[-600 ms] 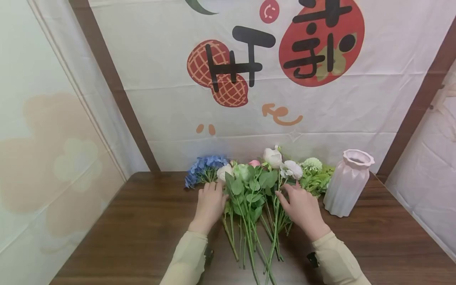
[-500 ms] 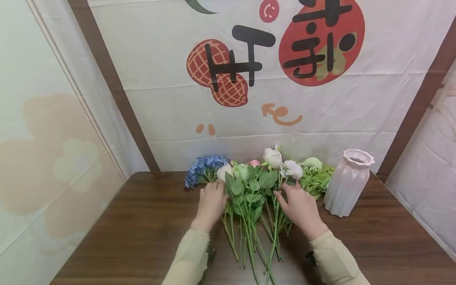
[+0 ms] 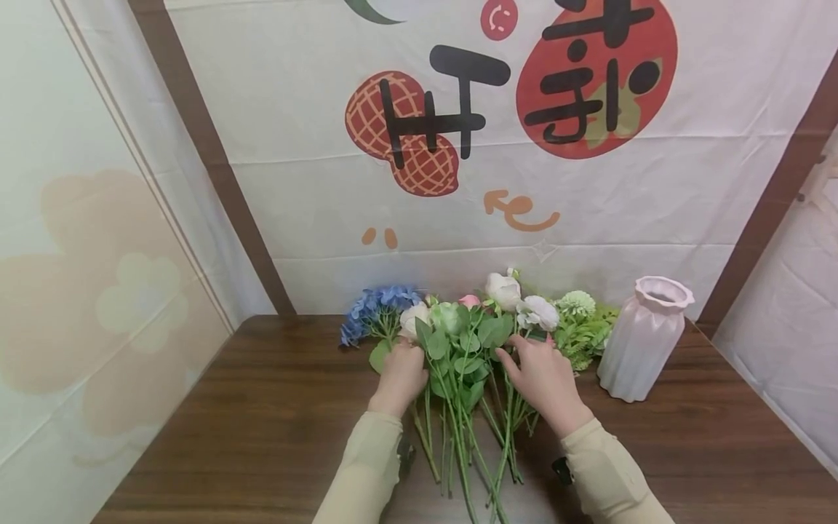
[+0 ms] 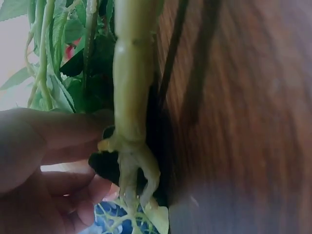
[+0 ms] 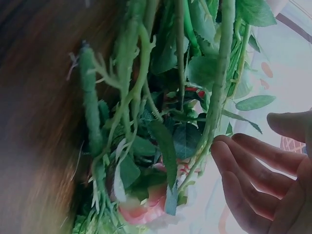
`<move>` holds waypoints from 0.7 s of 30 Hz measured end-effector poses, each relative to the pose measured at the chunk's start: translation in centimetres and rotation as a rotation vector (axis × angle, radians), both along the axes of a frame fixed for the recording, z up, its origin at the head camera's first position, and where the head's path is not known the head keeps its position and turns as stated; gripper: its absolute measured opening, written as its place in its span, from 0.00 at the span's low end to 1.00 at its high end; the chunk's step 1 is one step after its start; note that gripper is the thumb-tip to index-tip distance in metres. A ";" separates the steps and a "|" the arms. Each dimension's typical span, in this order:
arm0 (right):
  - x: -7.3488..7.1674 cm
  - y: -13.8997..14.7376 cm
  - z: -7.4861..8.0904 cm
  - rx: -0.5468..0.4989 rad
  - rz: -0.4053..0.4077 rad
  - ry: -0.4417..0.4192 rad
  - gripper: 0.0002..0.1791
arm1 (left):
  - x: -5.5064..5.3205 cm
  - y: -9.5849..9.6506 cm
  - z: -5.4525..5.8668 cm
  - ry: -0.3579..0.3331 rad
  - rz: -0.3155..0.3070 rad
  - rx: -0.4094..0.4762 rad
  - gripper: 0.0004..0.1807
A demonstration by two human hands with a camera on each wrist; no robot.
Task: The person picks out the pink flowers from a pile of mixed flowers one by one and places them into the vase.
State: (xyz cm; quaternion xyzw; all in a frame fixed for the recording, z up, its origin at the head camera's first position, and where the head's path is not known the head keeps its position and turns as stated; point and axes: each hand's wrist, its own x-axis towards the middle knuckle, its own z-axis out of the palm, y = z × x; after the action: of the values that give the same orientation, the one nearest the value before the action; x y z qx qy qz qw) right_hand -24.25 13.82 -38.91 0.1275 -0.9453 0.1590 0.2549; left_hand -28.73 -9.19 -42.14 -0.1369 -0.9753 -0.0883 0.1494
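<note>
A spread bunch of artificial flowers lies on the table, its green stems pointing toward me. My left hand is at its left side, below a blue hydrangea. In the left wrist view, that hand's thumb and finger reach a thick branching stem, which hides their tips, so a pinch cannot be told. My right hand is at the bunch's right side, below a white flower. In the right wrist view its fingers are loosely bent beside a green stem, with the thumb apart.
A ribbed pinkish-white vase stands upright to the right of the flowers. Light green foliage lies between it and the bunch. Behind the brown wooden table hangs a printed white cloth.
My left hand has shifted right, further over the stems, and a green leaf now shows to its left. My right hand has moved slightly left, toward the bunch's middle.
</note>
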 end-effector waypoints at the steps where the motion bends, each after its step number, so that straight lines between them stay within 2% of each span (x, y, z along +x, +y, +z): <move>1: 0.0 -0.1 0.1 -0.004 0.004 -0.003 0.14 | 0.0 0.1 0.1 -0.026 0.003 0.014 0.12; 5: 0.0 -0.6 0.6 -0.028 0.020 -0.014 0.13 | -0.1 0.1 0.2 -0.130 0.018 0.076 0.11; 12: -0.2 -1.1 0.7 -0.039 0.039 0.023 0.13 | -0.2 -0.2 0.1 -0.254 0.037 0.240 0.05; 17: -0.2 -1.0 0.7 -0.043 0.041 0.019 0.12 | -0.5 -0.3 0.0 -0.302 0.059 0.322 0.09; 21: -0.2 -0.7 0.8 -0.047 0.022 0.008 0.12 | -0.5 -0.4 -0.1 -0.306 0.080 0.355 0.15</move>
State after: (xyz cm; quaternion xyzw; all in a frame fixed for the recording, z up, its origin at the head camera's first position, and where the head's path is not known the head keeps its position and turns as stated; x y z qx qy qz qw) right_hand -24.41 13.09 -38.14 0.1327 -0.9387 0.1836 0.2600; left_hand -29.27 -9.56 -42.27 -0.0549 -0.9603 -0.2724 0.0248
